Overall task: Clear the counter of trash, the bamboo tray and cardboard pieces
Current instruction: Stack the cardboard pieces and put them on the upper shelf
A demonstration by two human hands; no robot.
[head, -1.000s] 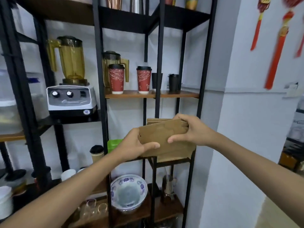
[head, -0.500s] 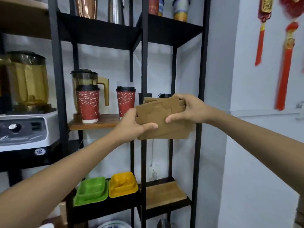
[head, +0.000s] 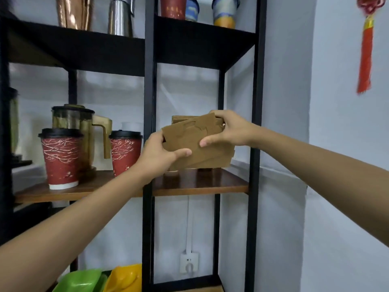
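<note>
A stack of flat brown cardboard pieces (head: 202, 144) is held up in front of the black shelf unit, just above its wooden shelf board (head: 200, 184). My left hand (head: 160, 157) grips the stack's lower left corner, thumb across the front. My right hand (head: 229, 129) grips its upper right edge, thumb also on the front. The stack is tilted, its lower edge close over the shelf; whether it touches the board is hidden. No bamboo tray or trash is in view.
Two red paper cups with black lids (head: 60, 159) (head: 125, 150) and a blender jug (head: 77, 125) stand on the shelf to the left. A black upright post (head: 148, 98) runs between them and the cardboard. Green (head: 82, 281) and yellow (head: 124, 279) trays sit below; a white wall is on the right.
Both hands have lifted the cardboard stack from the lower shelf level up to the cup shelf and pushed it forward, closer to the shelf board. The grip is unchanged.
</note>
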